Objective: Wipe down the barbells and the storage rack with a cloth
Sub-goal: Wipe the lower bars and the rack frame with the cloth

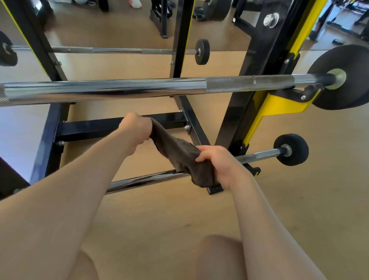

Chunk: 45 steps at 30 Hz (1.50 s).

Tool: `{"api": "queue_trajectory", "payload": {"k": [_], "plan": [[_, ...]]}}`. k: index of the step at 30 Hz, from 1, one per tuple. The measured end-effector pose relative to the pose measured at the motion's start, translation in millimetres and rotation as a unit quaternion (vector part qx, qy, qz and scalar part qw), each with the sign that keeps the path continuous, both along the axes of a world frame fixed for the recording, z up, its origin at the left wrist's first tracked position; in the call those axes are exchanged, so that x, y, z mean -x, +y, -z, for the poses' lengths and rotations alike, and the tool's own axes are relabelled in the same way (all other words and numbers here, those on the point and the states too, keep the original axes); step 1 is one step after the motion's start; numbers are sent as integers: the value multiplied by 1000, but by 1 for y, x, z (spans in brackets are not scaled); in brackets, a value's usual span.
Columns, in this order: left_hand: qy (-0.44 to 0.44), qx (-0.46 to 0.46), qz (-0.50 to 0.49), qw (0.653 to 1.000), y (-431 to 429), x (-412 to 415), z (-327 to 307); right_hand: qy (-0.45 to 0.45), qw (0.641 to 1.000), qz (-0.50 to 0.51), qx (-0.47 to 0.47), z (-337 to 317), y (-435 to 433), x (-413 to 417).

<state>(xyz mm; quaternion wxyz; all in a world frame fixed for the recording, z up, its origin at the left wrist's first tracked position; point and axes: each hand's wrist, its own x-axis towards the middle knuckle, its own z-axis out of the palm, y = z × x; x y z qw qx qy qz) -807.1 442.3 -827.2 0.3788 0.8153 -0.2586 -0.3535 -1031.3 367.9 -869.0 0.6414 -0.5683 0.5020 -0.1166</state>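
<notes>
A dark brown cloth [179,154] is stretched between both hands in the middle of the view. My left hand [135,130] grips its upper end; my right hand [218,163] grips its lower end, just above the low chrome barbell [143,180], which lies near the floor and has a small black plate [291,149] at its right end. A thick chrome barbell [122,90] with a big black plate [351,79] rests higher on the yellow hook [286,104] of the black and yellow rack [240,104]. The cloth's lower edge hangs over the low bar.
The rack's black base crossbar [108,126] lies on the tan floor behind my hands. A mirror behind the rack shows another small barbell [119,50]. My knees [216,259] show at the bottom. More gym machines [368,18] stand at the far right.
</notes>
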Motion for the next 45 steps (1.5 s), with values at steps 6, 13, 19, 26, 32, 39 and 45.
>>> {"api": "queue_trajectory", "payload": {"k": [6, 13, 19, 26, 32, 39, 45], "plan": [[114, -76, 18, 990, 11, 5, 3, 87, 977, -56, 185, 0, 10, -11], [176, -95, 167, 965, 10, 3, -10, -25, 992, -110, 52, -14, 21, -22], [79, -181, 217, 956, 7, 10, 3, 145, 964, -169, 149, 6, 12, -10], [7, -86, 188, 978, -7, 8, 28, 146, 959, -198, 142, 2, 12, -11], [10, -14, 192, 981, -12, 3, 28, 20, 998, -12, 61, 5, 8, -8], [20, -178, 287, 941, -6, 3, 32, 142, 961, -116, 206, 4, 13, -3], [-149, -215, 292, 920, 0, 0, 46, 367, 805, -228, 407, 16, 20, -23]]}}
